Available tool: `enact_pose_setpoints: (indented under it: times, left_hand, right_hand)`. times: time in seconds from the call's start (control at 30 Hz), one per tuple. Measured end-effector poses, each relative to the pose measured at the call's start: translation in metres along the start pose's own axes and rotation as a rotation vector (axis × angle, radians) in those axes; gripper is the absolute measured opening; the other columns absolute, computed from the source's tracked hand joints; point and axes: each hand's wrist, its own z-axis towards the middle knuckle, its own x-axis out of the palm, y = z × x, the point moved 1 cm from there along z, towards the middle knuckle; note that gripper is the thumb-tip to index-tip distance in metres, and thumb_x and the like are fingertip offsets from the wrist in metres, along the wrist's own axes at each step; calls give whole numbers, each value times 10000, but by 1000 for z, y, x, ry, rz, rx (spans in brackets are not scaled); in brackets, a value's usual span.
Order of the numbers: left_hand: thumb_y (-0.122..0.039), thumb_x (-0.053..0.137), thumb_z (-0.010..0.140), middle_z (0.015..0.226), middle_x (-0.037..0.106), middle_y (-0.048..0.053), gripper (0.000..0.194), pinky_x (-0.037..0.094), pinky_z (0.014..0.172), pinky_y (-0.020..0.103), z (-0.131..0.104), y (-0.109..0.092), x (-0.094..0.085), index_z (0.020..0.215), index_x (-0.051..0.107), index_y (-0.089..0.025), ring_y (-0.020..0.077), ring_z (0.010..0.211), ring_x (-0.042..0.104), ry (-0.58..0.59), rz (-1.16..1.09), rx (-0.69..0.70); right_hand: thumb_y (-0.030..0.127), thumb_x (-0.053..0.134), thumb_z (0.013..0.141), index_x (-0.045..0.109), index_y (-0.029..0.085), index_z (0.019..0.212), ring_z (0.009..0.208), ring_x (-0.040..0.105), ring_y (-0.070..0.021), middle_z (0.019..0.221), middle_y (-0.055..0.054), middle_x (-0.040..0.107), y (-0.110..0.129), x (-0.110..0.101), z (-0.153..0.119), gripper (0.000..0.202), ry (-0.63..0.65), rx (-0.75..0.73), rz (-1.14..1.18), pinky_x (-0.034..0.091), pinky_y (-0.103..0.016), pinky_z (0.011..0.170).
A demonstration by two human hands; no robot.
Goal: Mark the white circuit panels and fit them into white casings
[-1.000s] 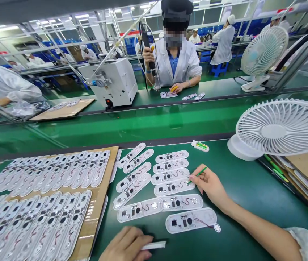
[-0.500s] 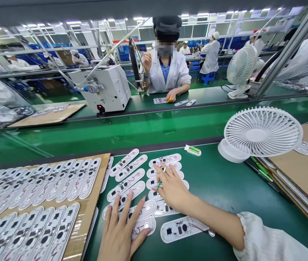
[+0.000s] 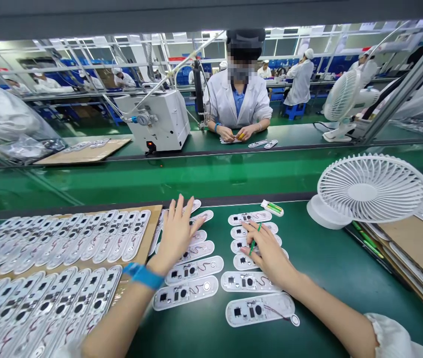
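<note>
My left hand [image 3: 176,231], a blue band on its wrist, reaches over the upper end of the left column of long, rounded white casings [image 3: 187,292] with circuit boards and thin wires inside. Its fingers are spread and nothing is seen in them. Green bands circle fingers of my right hand [image 3: 271,253], which rests with fingers stretched over the right column of like casings [image 3: 246,282]. Nearest me in that column lies a casing [image 3: 244,312] whose small round disc [image 3: 295,320] hangs outside its end on wires. My left hand partly hides the casings under it.
Rows of similar casings lie on a cardboard sheet [image 3: 155,215] at left. A white fan [image 3: 371,191] stands at right, beside stacked cardboard [image 3: 416,238]. A small white holder with green sticks [image 3: 273,208] lies near the back edge. Across the divider, a co-worker [image 3: 239,99] handles parts beside a white machine [image 3: 159,122].
My left hand has moved up and away from the nearer left casings to the far ones. The left column lies straighter and farther from the right column. My right hand stays on its column.
</note>
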Motion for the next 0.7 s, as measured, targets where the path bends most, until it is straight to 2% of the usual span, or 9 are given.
enact_pose_setpoints:
  times: [0.03, 0.1, 0.2, 0.3, 0.37, 0.47, 0.53, 0.6, 0.7]
  left_hand:
    - [-518, 375, 958, 1556, 278, 204, 636, 303, 1076, 617, 11, 0, 4, 1479, 328, -156, 415, 1425, 233, 28, 4, -22]
    - [-499, 392, 960, 1552, 307, 170, 595, 293, 1081, 615, 22, 2, 12, 1470, 354, -196, 406, 1420, 254, 82, 2, -3]
    - [-482, 338, 980, 1543, 358, 75, 519, 276, 1106, 588, 19, 7, 16, 1457, 374, -281, 352, 1432, 257, 134, -21, 87]
    - [-520, 319, 973, 1544, 355, 54, 545, 264, 1097, 627, -3, 7, 7, 1470, 346, -298, 368, 1445, 206, 129, 10, 133]
    - [-584, 347, 941, 1561, 317, 52, 619, 288, 1084, 633, -29, 4, 1, 1494, 280, -313, 382, 1444, 197, 81, 50, 186]
    - [-730, 379, 844, 1556, 331, 48, 771, 305, 1068, 645, -76, 2, 4, 1501, 228, -355, 404, 1432, 224, 15, 91, 376]
    - [-749, 379, 826, 1538, 370, 35, 757, 277, 1071, 665, -99, 7, 11, 1485, 252, -398, 410, 1426, 237, -23, 121, 485]
    - [-704, 348, 869, 1526, 394, 18, 663, 268, 1075, 668, -107, 15, 17, 1470, 265, -438, 399, 1426, 244, -37, 128, 537]
    - [-611, 300, 931, 1521, 406, -8, 523, 278, 1072, 671, -99, 19, 14, 1441, 295, -494, 390, 1423, 260, -32, 84, 522]
  right_hand:
    - [212, 540, 921, 428, 242, 849, 1419, 319, -300, 1445, -117, 500, 1, 0, 0, 136, -3, 4, 11, 319, -609, 1109]
    - [206, 538, 919, 425, 240, 864, 1426, 301, -305, 1459, -136, 477, 1, 2, 0, 130, 1, 16, 32, 310, -608, 1113]
    - [197, 534, 914, 437, 237, 892, 1438, 275, -296, 1484, -130, 444, 2, 6, 2, 107, 5, 35, 101, 338, -565, 1107]
    - [205, 496, 925, 459, 244, 937, 1413, 338, -257, 1465, -107, 469, 1, 4, 4, 55, -77, 49, 230, 373, -506, 1090]
    - [210, 445, 943, 475, 250, 979, 1364, 410, -238, 1416, -101, 518, -2, -4, 1, 62, -161, 64, 289, 381, -482, 1078]
    - [190, 348, 963, 493, 252, 1051, 1254, 506, -222, 1309, -96, 585, -6, -20, -12, 181, -255, 107, 318, 420, -437, 1023]
    - [204, 306, 977, 498, 245, 1076, 1130, 575, -217, 1172, -91, 634, -7, -30, -26, 220, -278, 159, 329, 457, -401, 950]
    - [256, 302, 993, 501, 237, 1053, 1000, 611, -211, 1028, -77, 650, -5, -38, -40, 209, -265, 208, 340, 478, -368, 870]
    - [336, 324, 1007, 502, 234, 995, 852, 601, -188, 923, -54, 636, 1, -45, -61, 206, -200, 258, 350, 476, -319, 760]
